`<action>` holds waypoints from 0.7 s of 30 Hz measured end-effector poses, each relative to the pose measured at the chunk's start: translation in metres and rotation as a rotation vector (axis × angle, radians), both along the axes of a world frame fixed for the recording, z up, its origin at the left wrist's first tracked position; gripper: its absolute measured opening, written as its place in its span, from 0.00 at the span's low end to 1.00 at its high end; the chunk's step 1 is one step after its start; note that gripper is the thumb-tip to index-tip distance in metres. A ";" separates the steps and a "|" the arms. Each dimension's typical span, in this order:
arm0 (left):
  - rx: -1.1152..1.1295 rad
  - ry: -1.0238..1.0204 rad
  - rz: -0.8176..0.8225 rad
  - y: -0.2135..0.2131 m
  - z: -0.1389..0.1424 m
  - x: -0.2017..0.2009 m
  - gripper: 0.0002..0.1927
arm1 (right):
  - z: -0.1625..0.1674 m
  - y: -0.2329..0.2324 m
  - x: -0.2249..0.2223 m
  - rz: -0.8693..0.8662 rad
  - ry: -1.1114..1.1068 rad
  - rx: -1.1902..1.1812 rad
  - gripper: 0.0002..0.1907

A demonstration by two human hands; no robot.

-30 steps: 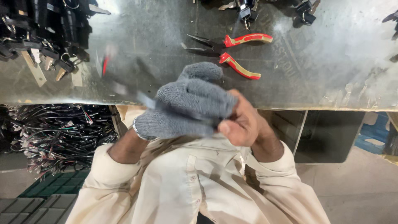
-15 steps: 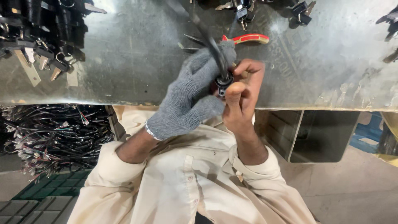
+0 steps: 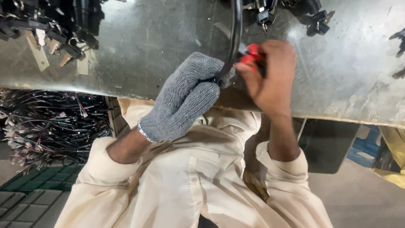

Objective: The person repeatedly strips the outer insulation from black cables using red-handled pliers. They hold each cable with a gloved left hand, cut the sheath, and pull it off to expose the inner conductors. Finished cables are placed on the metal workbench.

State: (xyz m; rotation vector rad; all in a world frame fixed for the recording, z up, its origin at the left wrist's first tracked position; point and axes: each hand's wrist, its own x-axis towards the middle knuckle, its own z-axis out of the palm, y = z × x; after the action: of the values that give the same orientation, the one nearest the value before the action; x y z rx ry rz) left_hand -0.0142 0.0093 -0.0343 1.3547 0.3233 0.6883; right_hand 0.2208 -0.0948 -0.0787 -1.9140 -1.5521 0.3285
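Cream cotton sleeves (image 3: 126,169) fill the near part of the view, soft and creased, with small buttons down the shirt front. Beyond them the left hand (image 3: 185,99), in a grey knitted glove with a coarse ribbed weave, is closed tight around a black cable (image 3: 234,38), smooth and round, which rises from the fist towards the far edge of the bench. Just beside it the bare right hand (image 3: 270,76) is curled around the red-handled pliers (image 3: 252,54); only the glossy red grips show between the fingers, and the metal tips are hidden. Both hands sit over the near edge of the metal bench (image 3: 160,55), a dull, scratched steel sheet. To the left, below the bench, a heap of thin multicoloured wires (image 3: 46,122) lies tangled. Farther off, keys with black heads (image 3: 55,38) lie clustered at the far left of the bench, and more black key parts (image 3: 316,21) lie at the far right. Half a second ago the pliers lay on the bench beyond the hands; now the right hand has them, and the cable stands straighter.
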 end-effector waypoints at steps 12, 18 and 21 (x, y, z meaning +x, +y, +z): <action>-0.279 0.008 -0.004 -0.028 0.031 -0.001 0.21 | 0.029 -0.005 -0.040 0.122 0.339 0.130 0.28; -0.288 0.213 -0.044 -0.021 0.037 -0.010 0.22 | 0.034 0.013 -0.037 0.171 -0.082 0.154 0.18; -0.313 0.213 -0.099 -0.009 0.041 -0.010 0.28 | 0.031 0.019 -0.034 0.177 -0.257 0.173 0.20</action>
State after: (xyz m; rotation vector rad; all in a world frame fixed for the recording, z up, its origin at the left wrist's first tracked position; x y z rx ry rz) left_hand -0.0245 0.0008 0.0066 1.1366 0.5092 0.3917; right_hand 0.1869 -0.0758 -0.0481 -1.7413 -1.8589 0.0193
